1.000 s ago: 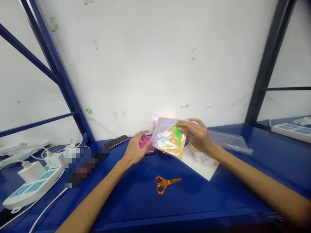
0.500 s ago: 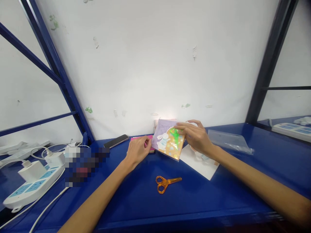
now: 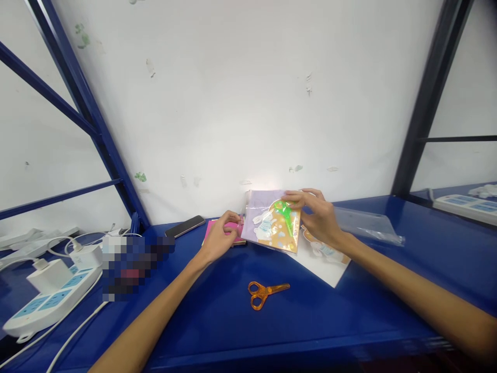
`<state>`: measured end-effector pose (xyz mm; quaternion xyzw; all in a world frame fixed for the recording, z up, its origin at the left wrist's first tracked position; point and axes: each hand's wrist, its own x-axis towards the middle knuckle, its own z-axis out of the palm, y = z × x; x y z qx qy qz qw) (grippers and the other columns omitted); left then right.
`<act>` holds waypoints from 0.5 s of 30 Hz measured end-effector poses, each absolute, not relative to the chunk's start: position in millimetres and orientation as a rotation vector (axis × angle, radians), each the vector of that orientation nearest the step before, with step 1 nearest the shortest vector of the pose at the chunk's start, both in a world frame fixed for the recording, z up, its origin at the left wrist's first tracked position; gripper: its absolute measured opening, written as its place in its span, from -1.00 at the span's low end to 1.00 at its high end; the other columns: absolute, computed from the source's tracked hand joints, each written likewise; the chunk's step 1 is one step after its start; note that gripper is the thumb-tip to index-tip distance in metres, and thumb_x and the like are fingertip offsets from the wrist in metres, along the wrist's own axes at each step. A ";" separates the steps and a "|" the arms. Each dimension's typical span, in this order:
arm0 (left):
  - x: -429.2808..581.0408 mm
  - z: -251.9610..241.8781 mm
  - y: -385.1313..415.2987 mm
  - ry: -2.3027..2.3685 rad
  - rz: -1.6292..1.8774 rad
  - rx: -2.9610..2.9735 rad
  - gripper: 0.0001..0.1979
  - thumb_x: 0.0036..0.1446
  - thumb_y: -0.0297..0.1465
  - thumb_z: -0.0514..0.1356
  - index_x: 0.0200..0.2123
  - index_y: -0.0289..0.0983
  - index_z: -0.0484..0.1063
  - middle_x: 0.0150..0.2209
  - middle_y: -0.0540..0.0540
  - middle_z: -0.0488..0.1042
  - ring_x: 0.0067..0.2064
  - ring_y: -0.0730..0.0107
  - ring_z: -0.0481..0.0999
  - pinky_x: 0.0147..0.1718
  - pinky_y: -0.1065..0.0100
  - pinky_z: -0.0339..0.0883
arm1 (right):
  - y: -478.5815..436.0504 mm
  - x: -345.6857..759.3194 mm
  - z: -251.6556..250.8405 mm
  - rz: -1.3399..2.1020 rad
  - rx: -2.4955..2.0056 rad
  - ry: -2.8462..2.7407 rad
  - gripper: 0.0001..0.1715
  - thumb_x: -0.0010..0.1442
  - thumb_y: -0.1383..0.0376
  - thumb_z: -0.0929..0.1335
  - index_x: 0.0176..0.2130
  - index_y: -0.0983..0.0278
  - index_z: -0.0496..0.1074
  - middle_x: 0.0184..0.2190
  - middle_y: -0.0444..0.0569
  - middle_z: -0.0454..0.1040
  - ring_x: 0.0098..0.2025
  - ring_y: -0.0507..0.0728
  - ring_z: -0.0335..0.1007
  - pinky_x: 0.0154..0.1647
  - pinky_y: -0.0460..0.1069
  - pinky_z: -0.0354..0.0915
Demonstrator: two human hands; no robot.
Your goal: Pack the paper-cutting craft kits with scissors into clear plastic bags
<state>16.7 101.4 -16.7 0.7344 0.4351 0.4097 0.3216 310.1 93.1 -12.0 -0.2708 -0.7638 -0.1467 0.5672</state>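
A clear plastic packet [image 3: 267, 228] holds a purple and orange card with a white rabbit, and green scissors [image 3: 286, 216] lie against its face. My right hand [image 3: 317, 215] is closed on the packet's right side, fingers over the front. At its left edge, my left hand [image 3: 220, 237] has curled fingers and thumb on the clear plastic. Behind my left hand lies a pink booklet [image 3: 210, 228], partly hidden. Orange scissors [image 3: 267, 293] rest on the blue table in front of the packet. A white sheet with a rabbit picture [image 3: 330, 267] is partly under my right hand.
A flat clear plastic sleeve [image 3: 368, 225] lies to the right. At the back left is a dark phone [image 3: 185, 226]. A white power strip [image 3: 50, 305] with plugs and cables stands on the left, beside a blurred-out patch. Blue shelf posts [image 3: 91, 124] rise at the side.
The packet has turned more level and shifted slightly right, facing me more squarely. My left hand has moved a little with its left edge. The orange scissors stay put.
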 end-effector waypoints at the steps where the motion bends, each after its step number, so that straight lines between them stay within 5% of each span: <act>1: 17.2 -16.9 101.9 1.120 1.066 1.904 -0.70 -0.04 -0.45 0.15 -0.16 -0.21 0.42 -0.04 -0.11 0.55 -0.37 0.40 0.56 -0.58 0.45 0.34 | 93.3 309.8 -12.7 -0.328 -0.632 -1.804 -0.81 0.35 0.40 0.32 -0.28 0.11 0.42 -0.09 -0.10 0.69 0.09 0.28 0.57 0.19 0.33 0.28; 5: 16.5 -18.4 105.9 1.027 1.018 1.756 -0.75 -0.09 -0.42 0.17 -0.27 -0.28 0.49 -0.18 -0.11 0.55 -0.48 0.48 0.44 -0.56 0.39 0.40 | 92.8 308.2 -15.4 -0.304 -0.605 -1.835 -0.84 0.35 0.39 0.34 -0.27 0.11 0.40 -0.08 -0.09 0.69 0.12 0.26 0.55 0.19 0.32 0.29; 10: 12.7 -19.5 106.3 0.863 0.928 1.554 -0.67 0.03 -0.21 0.28 -0.20 -0.31 0.54 -0.27 -0.12 0.55 -0.39 0.37 0.51 -0.53 0.40 0.42 | 90.5 305.3 -17.2 -0.259 -0.601 -1.861 -0.80 0.34 0.43 0.33 -0.27 0.11 0.37 -0.07 -0.09 0.68 0.15 0.25 0.53 0.20 0.32 0.29; 15: 11.3 -19.0 101.6 0.795 0.850 1.400 -0.60 0.03 -0.23 0.41 -0.11 -0.34 0.55 -0.41 -0.04 0.52 -0.53 0.54 0.43 -0.63 0.52 0.30 | 91.6 303.5 -18.4 -0.245 -0.635 -1.852 -0.81 0.31 0.45 0.33 -0.24 0.13 0.39 -0.07 -0.04 0.68 0.16 0.27 0.52 0.17 0.32 0.31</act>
